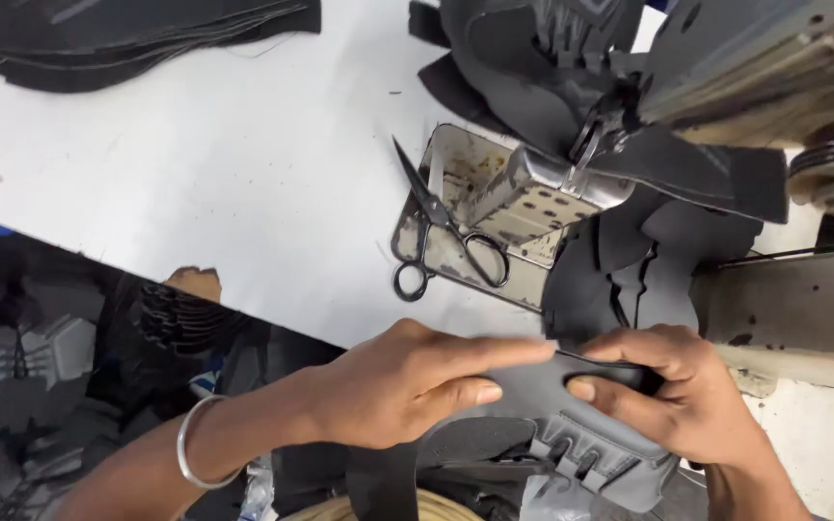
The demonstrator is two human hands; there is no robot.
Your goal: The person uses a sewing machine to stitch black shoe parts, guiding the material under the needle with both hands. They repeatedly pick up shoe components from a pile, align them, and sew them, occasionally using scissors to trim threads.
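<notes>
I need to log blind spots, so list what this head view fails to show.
- Grey shoe piece: middle covered by left hand and right hand.
- Sewing machine: cut off by top and right edges.
- Black stack: cut off by top edge.
- Left fingertips: blurred.

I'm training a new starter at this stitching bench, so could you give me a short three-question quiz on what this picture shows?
1. True or false: both hands grip the same dark shoe piece.
2. Where do the scissors lie? A) in the left hand B) across the edge of the metal tray C) on the stack of dark pieces at top left
3. What is worn on the left wrist?

Key
1. True: the left hand and the right hand both hold the dark shoe piece.
2. B: the scissors rest across the metal tray, apart from both hands.
3. A silver bangle.
</notes>
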